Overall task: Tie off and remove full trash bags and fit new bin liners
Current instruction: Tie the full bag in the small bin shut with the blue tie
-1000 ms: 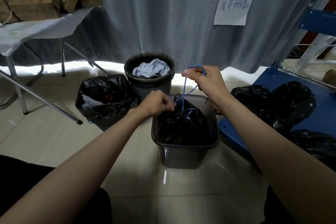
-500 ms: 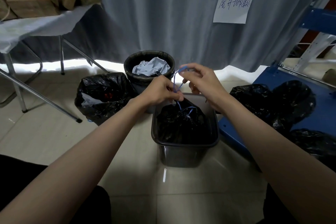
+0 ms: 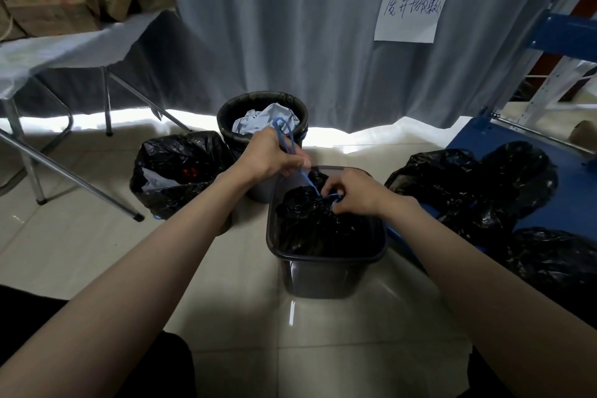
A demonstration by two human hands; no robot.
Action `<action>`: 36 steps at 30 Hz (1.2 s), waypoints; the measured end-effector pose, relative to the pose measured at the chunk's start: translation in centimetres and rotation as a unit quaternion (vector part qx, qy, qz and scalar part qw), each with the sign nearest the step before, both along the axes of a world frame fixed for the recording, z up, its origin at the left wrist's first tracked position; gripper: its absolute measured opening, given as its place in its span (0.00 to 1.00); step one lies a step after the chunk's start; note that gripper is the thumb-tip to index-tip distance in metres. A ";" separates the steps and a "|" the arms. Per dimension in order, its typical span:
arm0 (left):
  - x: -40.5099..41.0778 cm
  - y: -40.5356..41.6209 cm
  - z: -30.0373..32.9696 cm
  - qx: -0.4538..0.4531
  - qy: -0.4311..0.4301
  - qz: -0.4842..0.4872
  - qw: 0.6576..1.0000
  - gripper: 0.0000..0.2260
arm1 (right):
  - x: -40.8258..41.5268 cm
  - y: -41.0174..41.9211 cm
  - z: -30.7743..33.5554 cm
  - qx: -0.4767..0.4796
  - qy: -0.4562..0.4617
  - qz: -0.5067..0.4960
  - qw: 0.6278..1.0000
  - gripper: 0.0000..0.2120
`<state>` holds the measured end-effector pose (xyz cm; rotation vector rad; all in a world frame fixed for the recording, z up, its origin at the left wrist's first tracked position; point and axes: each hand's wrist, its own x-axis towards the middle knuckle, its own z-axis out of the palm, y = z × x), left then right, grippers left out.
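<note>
Tiled floor (image 3: pixel 80 252) before a grey curtain (image 3: pixel 290 26); folding table (image 3: pixel 64 48) with boxes far left. From the left I note a tied black bag (image 3: pixel 174 174) on the floor, then a lined round bin (image 3: pixel 261 113). My left hand (image 3: pixel 268 155) grips the blue drawstring (image 3: pixel 286 139), held raised. The cord runs down and rightward to the bag neck, where my right hand (image 3: pixel 355 191) pinches the knot. The full trash bag (image 3: pixel 323 223) sits inside the rectangular bin (image 3: pixel 323 271). Judgement: tightening needs opposite pulls along that cord.
</note>
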<state>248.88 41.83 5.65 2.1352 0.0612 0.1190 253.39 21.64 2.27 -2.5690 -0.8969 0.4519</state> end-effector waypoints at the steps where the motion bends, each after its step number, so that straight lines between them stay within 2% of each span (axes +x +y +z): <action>1: -0.1 -0.1 0.2 0.003 0.000 0.001 1.000 0.06 | 0.0 0.1 -0.1 -0.023 -0.017 0.002 1.000 0.13; 4: -0.1 -0.3 0.5 0.018 0.001 0.004 1.000 0.07 | 0.1 -0.1 -0.3 -0.055 -0.063 -0.037 0.996 0.07; 6: -0.2 -0.4 0.8 0.023 -0.001 0.001 1.000 0.06 | 0.4 -0.2 -0.4 -0.043 -0.074 -0.073 0.994 0.04; 11: -0.3 -0.9 1.7 0.027 -0.005 -0.005 1.000 0.05 | 1.5 -0.9 0.5 0.141 0.017 -0.199 0.970 0.05; 15: -0.6 -1.6 2.5 0.026 -0.013 -0.023 0.999 0.04 | 2.0 -1.6 0.7 0.285 0.088 -0.267 0.916 0.08; 18: -0.9 -2.0 3.0 0.031 -0.017 -0.031 0.999 0.04 | 1.9 -1.5 0.9 0.344 0.132 -0.280 0.887 0.11; 21: -0.9 -2.3 3.4 0.044 -0.025 -0.036 0.998 0.04 | 1.2 -0.8 1.4 0.420 0.217 -0.246 0.846 0.12; 23: -0.9 -2.8 3.5 0.060 -0.034 -0.044 0.997 0.04 | 0.9 -0.4 1.3 0.398 0.215 -0.223 0.863 0.12; 27: -0.5 -3.9 3.8 0.107 -0.069 -0.053 0.990 0.03 | 0.6 0.3 1.5 0.266 0.154 -0.161 0.938 0.17; 29: -0.3 -4.2 3.9 0.126 -0.081 -0.051 0.987 0.04 | 0.3 0.5 2.0 0.213 0.150 -0.126 0.957 0.14; 31: -0.2 -4.2 3.8 0.134 -0.087 -0.049 0.986 0.06 | 0.0 0.6 2.5 0.197 0.161 -0.099 0.962 0.12; 34: -0.3 -4.2 3.6 0.128 -0.090 -0.042 0.987 0.07 | -0.3 0.6 3.1 0.190 0.194 -0.087 0.959 0.15; 36: -0.2 -3.9 3.2 0.128 -0.094 -0.037 0.987 0.05 | -0.4 0.5 3.3 0.207 0.210 -0.086 0.952 0.11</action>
